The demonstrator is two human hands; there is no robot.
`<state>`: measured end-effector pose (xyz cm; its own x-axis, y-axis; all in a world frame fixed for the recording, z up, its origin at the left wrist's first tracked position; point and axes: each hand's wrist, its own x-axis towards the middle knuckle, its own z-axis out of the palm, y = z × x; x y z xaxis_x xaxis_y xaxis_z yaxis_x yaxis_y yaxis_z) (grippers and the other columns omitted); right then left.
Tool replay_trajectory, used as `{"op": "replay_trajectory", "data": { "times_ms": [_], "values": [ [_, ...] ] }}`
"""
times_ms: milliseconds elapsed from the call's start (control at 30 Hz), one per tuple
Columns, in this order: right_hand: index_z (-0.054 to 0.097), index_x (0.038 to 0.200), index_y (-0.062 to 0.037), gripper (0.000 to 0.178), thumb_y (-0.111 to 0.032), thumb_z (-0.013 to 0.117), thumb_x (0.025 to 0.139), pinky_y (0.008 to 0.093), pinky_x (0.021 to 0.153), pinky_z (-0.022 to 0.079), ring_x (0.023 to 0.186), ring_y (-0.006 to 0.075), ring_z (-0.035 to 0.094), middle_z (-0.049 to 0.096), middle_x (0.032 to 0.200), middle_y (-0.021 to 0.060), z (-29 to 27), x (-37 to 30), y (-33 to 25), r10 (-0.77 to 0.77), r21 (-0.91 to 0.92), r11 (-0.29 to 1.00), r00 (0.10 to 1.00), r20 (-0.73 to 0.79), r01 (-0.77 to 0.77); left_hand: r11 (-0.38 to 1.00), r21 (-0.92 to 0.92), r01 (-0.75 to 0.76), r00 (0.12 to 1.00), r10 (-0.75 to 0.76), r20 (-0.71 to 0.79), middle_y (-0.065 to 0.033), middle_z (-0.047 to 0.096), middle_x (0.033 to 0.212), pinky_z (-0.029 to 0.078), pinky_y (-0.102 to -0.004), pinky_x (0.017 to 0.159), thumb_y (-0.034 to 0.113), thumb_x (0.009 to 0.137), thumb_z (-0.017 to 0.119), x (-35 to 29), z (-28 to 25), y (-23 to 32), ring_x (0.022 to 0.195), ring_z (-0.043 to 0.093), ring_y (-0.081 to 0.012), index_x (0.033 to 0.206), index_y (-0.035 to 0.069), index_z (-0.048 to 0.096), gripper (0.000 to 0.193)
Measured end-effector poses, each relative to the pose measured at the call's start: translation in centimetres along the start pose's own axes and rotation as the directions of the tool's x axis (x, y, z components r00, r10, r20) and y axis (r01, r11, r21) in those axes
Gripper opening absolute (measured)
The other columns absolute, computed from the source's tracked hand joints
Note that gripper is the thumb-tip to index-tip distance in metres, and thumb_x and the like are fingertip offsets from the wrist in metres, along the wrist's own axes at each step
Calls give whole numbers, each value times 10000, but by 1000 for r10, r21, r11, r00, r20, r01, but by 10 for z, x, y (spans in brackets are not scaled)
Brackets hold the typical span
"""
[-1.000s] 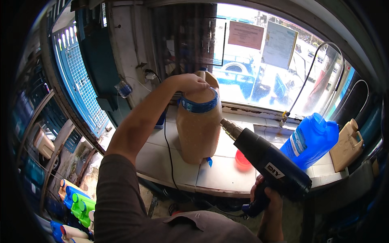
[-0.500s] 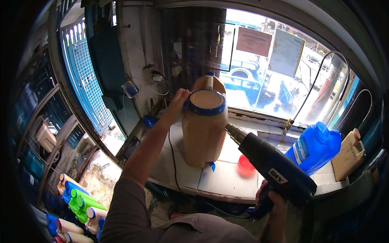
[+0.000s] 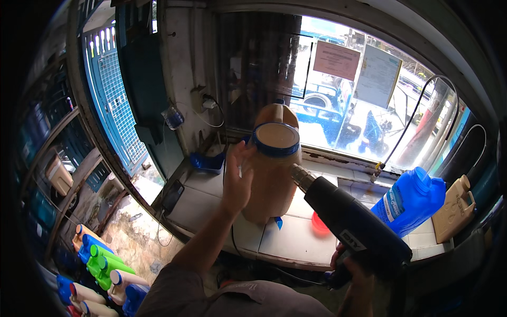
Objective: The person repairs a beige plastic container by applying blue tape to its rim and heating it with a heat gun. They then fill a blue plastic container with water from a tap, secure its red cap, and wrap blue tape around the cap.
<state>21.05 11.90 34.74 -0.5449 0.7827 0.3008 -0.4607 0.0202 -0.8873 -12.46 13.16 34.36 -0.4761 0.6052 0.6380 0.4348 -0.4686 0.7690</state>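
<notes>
A large tan plastic jug (image 3: 272, 190) stands upright on the tiled counter (image 3: 274, 243). Its wide lid (image 3: 275, 138) has a tan top and a blue rim. My left hand (image 3: 237, 177) is beside the jug's left upper side, fingers stretched up toward the rim; I cannot tell whether they touch. In my right hand (image 3: 354, 268) is the handle of a black heat gun (image 3: 351, 219). Its metal nozzle (image 3: 301, 177) points at the jug's right side, just below the lid. A small blue tap (image 3: 278, 223) shows at the jug's foot.
A red cup (image 3: 320, 225) sits behind the heat gun. On the right stand a blue jug (image 3: 412, 201) and a tan jug (image 3: 455, 208). A blue dispenser (image 3: 208, 162) and phone (image 3: 173, 197) lie at the left. Several coloured jugs (image 3: 103, 264) are on the floor.
My left hand has left the lid's left edge and come down along the jug's side, its fingers opening. The heat gun stays aimed at the jug, its nozzle slightly lower.
</notes>
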Motion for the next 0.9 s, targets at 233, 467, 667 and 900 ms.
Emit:
{"op": "replay_trajectory", "data": {
  "times_ms": [233,467,667,900],
  "values": [
    [475,1212,16,474,-53,668,785,322,599,505,734,214,609,578,982,141,0,-4,9,-69,-56,996,994,-81,64,915,390,-105,994,114,2,-225,355,1383,259,-407,1089,115,798,673,1,17,21,1294,361,-309,1438,5,143,839],
    [454,1215,11,446,-88,630,818,322,599,503,727,205,607,566,956,119,-12,-12,5,4,30,1000,995,-100,-1,977,210,43,942,-110,316,-160,399,1380,307,-373,1063,377,642,847,80,2,-31,1278,386,-259,1424,32,261,1036],
    [447,1219,7,427,-84,607,833,317,602,492,713,195,596,559,978,110,-16,-26,0,22,75,997,990,-137,-12,958,284,-42,962,-37,270,-122,474,1345,406,-350,964,448,670,795,135,-57,-65,1206,474,-221,1350,42,416,878],
    [444,1220,-4,429,-73,603,827,310,587,481,700,194,596,557,985,110,-19,-29,-2,11,78,997,993,-122,-1,828,560,-37,810,-304,502,-133,682,934,492,-318,773,640,820,538,163,2,-7,826,639,-219,1026,6,673,681]
  ]
}}
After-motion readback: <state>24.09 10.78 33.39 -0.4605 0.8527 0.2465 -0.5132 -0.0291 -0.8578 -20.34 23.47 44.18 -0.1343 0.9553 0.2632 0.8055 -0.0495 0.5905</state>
